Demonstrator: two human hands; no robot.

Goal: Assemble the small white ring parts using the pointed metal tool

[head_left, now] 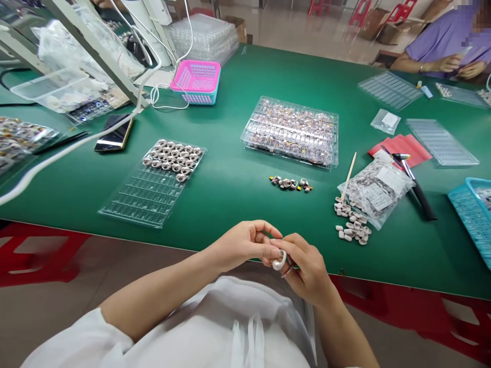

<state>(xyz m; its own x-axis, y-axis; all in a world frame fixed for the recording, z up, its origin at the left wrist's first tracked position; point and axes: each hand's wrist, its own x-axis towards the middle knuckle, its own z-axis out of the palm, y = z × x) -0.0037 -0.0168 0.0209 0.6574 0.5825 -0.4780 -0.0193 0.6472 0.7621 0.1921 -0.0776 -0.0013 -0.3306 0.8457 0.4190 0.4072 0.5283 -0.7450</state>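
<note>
Just off the table's front edge, my left hand [251, 243] and my right hand [309, 263] meet with their fingers closed together. Between them is a small shiny pale C-shaped earbud piece [279, 261] with a rounded end; fingers hide part of it. A thin ring-like band [287, 271] shows at the right fingers, and I cannot tell whether it is worn or held. Beyond my hands lies a short row of small earbud parts [287, 183] with yellow tabs. Pale loose shells [353, 225] are heaped to the right, beside a clear bag of shells [378, 189].
A partly filled clear tray [138, 197] lies left, and stacked full trays [291, 130] stand ahead. Around them are a phone [114, 134], a pink-and-blue basket [197, 82], a wooden stick [349, 176], a black-handled tool [420, 197] and a blue basket [470, 214]. A co-worker [448, 51] sits opposite.
</note>
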